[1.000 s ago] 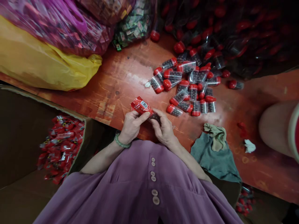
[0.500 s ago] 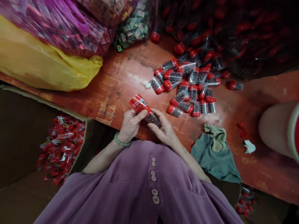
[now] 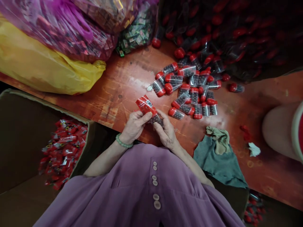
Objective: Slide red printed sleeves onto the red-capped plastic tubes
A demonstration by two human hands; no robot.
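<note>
Above the table's near edge, my left hand (image 3: 134, 126) is closed, its thumb pressing on a red printed plastic wrapper (image 3: 146, 104) with a barcode. Below that wrapper shows a small clear plastic bottle (image 3: 156, 119) with dark round contents, and the fingers and thumb of my right hand (image 3: 167, 130) are wrapped round it. How far the wrapper covers the bottle is hidden by my fingers. Beyond my hands lies a loose group of similar red-capped bottles (image 3: 194, 94), most on their sides.
A big dark heap of red-capped bottles (image 3: 213, 31) rises at the back right. Full plastic bags, one yellow (image 3: 47, 74), fill the back left. Red wrapped pieces (image 3: 67, 148) lie in a cardboard box (image 3: 21, 126). Cloths (image 3: 217, 160) and a white bucket (image 3: 281, 132) sit at right.
The wrapper and bottle have shifted slightly to the right with both hands, and the wrapper stands a bit more upright. The view has tilted a little. Both hands keep their hold.
</note>
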